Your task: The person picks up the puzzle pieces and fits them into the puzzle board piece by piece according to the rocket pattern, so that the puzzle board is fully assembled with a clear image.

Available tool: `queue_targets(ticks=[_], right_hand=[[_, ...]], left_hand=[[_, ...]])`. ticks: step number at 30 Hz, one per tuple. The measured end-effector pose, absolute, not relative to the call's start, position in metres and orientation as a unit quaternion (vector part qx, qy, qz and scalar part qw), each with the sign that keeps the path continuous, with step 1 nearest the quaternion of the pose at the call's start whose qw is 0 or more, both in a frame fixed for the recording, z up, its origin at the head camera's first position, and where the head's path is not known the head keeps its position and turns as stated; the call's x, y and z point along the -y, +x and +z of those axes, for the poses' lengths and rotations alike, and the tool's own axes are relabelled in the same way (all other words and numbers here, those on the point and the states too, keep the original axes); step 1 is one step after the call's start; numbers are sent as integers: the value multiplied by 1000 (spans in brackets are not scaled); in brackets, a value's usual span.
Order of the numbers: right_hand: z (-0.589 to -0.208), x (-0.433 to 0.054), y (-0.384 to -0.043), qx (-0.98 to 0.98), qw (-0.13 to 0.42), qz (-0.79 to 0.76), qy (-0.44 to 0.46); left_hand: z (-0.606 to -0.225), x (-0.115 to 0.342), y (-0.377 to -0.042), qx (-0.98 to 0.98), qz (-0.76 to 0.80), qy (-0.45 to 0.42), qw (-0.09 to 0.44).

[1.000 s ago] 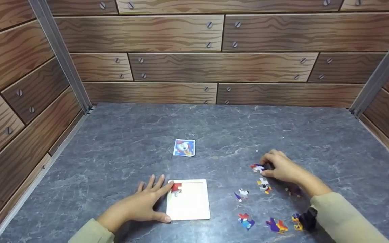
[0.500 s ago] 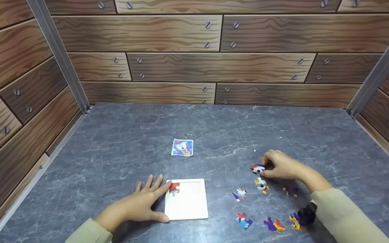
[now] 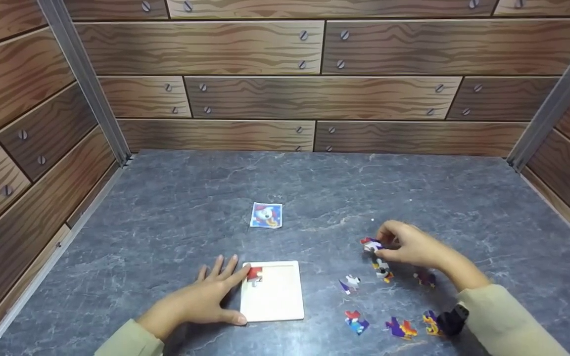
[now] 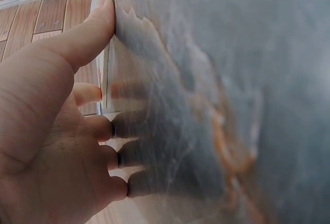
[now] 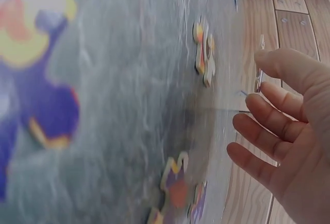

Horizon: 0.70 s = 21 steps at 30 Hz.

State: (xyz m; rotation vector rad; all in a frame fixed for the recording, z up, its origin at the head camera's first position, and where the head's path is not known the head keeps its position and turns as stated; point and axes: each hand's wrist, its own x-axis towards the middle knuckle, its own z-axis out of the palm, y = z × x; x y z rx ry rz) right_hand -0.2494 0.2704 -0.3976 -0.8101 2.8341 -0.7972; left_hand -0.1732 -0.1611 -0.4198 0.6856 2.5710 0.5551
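Note:
My left hand (image 3: 211, 295) lies at the left side of a pale square puzzle tray (image 3: 280, 299), fingers spread. Its index fingertip touches the top left corner and its thumb the bottom left edge. In that corner of the tray sits a red puzzle piece (image 3: 254, 273). To the right, my right hand (image 3: 411, 245) pinches a red, white and purple puzzle piece (image 3: 371, 244) between thumb and index finger. The right wrist view shows this piece edge-on, just off the table. Below it lies a white and orange puzzle piece (image 3: 383, 270), partly overlapped by the held one in the head view.
Loose puzzle pieces lie right of the tray: a white and purple piece (image 3: 350, 284), a red and blue piece (image 3: 356, 322), a purple and orange piece (image 3: 401, 327) and several more near the right sleeve (image 3: 505, 316). A small picture card (image 3: 266, 215) lies behind the tray.
The right hand has shifted slightly left and lifted the pinched puzzle piece a little, tilting it. The left hand stays on the tray. The view has shifted slightly.

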Motion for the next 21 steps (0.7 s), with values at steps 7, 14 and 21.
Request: queue_targets(ticks=[7, 14, 21], right_hand=[[-396, -260, -244, -912, 48, -296, -279], [-396, -248, -239, -897, 38, -324, -299], [-398, -231, -237, -873, 9, -344, -347]], left_hand=[[-419, 161, -173, -926, 195, 244, 213], [-418, 161, -173, -923, 204, 247, 214], [-419, 161, -173, -923, 204, 243, 217]])
